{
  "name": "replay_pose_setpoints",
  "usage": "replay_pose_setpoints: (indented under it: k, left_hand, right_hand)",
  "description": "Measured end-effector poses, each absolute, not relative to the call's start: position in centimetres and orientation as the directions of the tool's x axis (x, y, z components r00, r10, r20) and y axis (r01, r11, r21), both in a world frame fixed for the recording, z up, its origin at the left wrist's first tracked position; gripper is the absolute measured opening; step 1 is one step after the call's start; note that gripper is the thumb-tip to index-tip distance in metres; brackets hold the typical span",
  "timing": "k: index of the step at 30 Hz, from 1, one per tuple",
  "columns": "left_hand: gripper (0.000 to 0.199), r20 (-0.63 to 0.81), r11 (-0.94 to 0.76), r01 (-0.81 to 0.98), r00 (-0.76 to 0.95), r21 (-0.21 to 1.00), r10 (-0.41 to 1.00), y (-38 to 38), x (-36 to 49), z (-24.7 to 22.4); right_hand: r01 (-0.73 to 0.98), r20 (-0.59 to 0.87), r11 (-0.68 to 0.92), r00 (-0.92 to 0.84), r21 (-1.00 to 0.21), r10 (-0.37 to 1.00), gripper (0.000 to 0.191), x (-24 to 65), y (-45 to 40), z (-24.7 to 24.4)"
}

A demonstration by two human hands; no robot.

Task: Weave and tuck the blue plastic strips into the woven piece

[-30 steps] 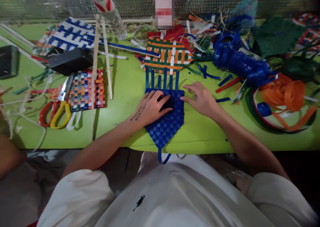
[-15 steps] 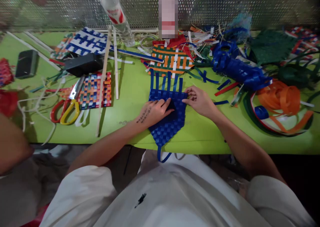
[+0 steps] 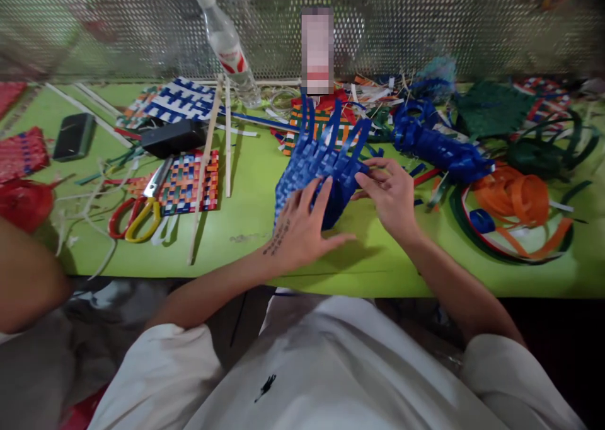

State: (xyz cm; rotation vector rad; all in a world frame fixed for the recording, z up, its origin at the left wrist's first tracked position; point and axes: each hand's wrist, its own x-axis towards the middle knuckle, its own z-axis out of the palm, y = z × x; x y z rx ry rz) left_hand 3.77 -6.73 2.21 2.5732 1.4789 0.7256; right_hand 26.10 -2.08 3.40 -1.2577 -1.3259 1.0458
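The left hand [image 3: 308, 227] hides part of the blue weave [image 3: 297, 170]; pixelation masks an upright object [image 3: 317, 48].

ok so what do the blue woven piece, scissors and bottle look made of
Blue woven piece: probably glossy plastic, its flat strips catching highlights.
Scissors: shiny grey blades suggest metal; solid red and yellow handles, likely plastic.
Bottle: smooth transparent walls suggest plastic, possibly glass.

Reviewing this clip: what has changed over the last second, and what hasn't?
The blue woven piece, flat a second ago, is now tilted up, its loose strips raised. The right hand, earlier open by the piece's right edge, now appears to pinch the upper right corner. The left hand still touches it. Scissors and bottle stayed put.
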Motion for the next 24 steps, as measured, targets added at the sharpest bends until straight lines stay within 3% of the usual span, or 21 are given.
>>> replay_pose_setpoints:
  k: [2,5,8,11,13,15,17,19,22,24]
  left_hand:
    - [0.122,0.432,-0.550,0.777,0.401,0.308,0.808,-7.3,4.7,3.3]
    - [0.081,0.557,-0.581,0.756,0.355,0.302,0.751,-6.5,4.8,4.8]
    - [0.060,0.595,-0.580,0.691,0.266,0.432,0.759,-5.2,3.3,6.9]
    - [0.055,0.580,-0.579,0.584,0.215,0.569,0.786,-4.4,1.5,9.7]
    - [0.061,0.606,-0.589,0.541,0.172,0.601,0.776,-3.8,0.7,11.3]
    - [0.068,0.655,-0.600,0.541,0.113,0.590,0.747,-2.6,0.3,11.9]
    - [0.072,0.674,-0.589,0.560,0.073,0.582,0.735,-0.8,0.0,11.6]
    - [0.072,0.662,-0.564,0.574,0.051,0.594,0.748,1.4,-0.2,10.2]
    - [0.072,0.596,-0.511,0.526,0.010,0.680,0.803,4.3,-0.4,6.8]
    - [0.069,0.541,-0.490,0.434,0.007,0.756,0.841,5.7,-0.2,3.9]
  right_hand:
    - [0.190,0.186,0.168,0.086,-0.967,0.979,0.046,24.9,-4.2,5.6]
    - [0.232,0.308,0.300,-0.002,-0.925,0.951,0.051,23.8,-6.8,7.8]
    - [0.339,0.490,0.486,-0.080,-0.806,0.868,0.056,23.9,-7.3,8.1]
    - [0.429,0.586,0.505,0.072,-0.749,0.807,0.061,24.8,-6.0,7.5]
    - [0.397,0.523,0.436,0.140,-0.808,0.841,0.070,25.3,-5.1,7.0]
    - [0.254,0.369,0.345,0.051,-0.903,0.928,0.083,25.6,-5.0,6.4]
    - [0.039,0.156,0.168,-0.221,-0.985,0.963,0.088,25.8,-5.6,5.7]
    - [-0.055,-0.063,-0.114,-0.566,-0.992,0.822,0.074,25.7,-6.9,5.0]
    - [0.096,-0.227,-0.249,-0.787,-0.964,0.574,0.054,25.4,-9.1,4.5]
    - [0.355,-0.328,-0.046,-0.795,-0.934,0.510,0.040,25.2,-10.0,4.4]
